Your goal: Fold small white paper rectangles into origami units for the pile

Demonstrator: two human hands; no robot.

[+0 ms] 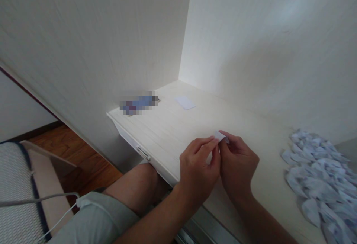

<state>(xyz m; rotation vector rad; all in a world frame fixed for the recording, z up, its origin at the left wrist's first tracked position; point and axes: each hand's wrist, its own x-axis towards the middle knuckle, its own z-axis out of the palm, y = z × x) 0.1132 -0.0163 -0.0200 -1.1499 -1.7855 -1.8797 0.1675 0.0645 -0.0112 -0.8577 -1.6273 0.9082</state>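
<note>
Between my two hands, above the pale desk, is a small piece of white paper. The fingertips of my left hand pinch its left side. My right hand grips the other side, thumb and forefinger pressed together on it. Much of the paper is hidden behind my fingers, so I cannot tell how it is folded. Farther back on the desk lies a flat stack or sheet of white paper.
A large heap of crumpled or folded white paper pieces covers the desk's right side. A blurred bluish object lies at the far left edge. Walls rise behind and left. My knee is beside the desk's drawer handle.
</note>
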